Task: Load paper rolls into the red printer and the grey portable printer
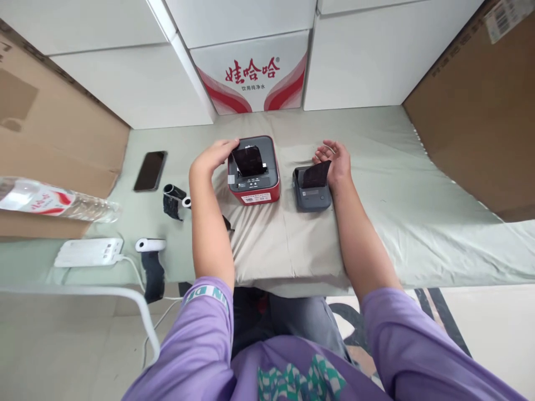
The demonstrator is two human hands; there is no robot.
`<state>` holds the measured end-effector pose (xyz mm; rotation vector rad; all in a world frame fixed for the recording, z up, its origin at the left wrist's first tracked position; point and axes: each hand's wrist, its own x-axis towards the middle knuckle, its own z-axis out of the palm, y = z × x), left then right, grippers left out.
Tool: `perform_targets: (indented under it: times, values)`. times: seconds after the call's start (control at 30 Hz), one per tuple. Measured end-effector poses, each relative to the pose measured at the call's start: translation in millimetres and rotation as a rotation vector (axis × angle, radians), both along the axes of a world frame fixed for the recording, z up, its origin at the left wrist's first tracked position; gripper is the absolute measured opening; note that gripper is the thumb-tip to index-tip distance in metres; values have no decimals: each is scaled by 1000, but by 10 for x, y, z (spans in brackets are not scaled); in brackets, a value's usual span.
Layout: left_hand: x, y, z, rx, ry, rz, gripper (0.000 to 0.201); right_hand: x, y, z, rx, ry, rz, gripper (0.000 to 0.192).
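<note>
A red printer with a dark grey top [271, 161] stands on the cloth-covered table, a strip of black film [249, 160] rising from its slot. My left hand [215, 155] lies against its far left corner, fingers stretched along the top edge; the thumb is hidden. To the right sits a smaller dark grey portable printer [313, 200], also with a black strip [316, 174] standing out of it. Beside and behind this one rests my right hand [336, 160], palm turned inward, fingers loosely bent and apart, holding nothing. Part of its palm is hidden by the black strip.
On the left lie a black phone [150, 171], a curled roll of black film [173, 200], a white-cored roll [150, 245] with its strip hanging over the edge, and a white power bank [89, 252] with a cable. A water bottle [58, 200] lies sideways. Boxes [251, 72] line the back.
</note>
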<state>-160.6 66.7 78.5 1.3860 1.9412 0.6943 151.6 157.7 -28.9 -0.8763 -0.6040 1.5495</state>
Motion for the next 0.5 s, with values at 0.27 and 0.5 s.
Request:
perform_targets:
  times: [0.27, 0.5]
  values:
    - [-7, -740, 173, -100, 153, -12, 36, -13, -31, 68, -26, 47, 6, 28]
    - [567, -1409, -209, 225, 255, 247, 30, -16, -30, 65, -41, 53, 13, 29]
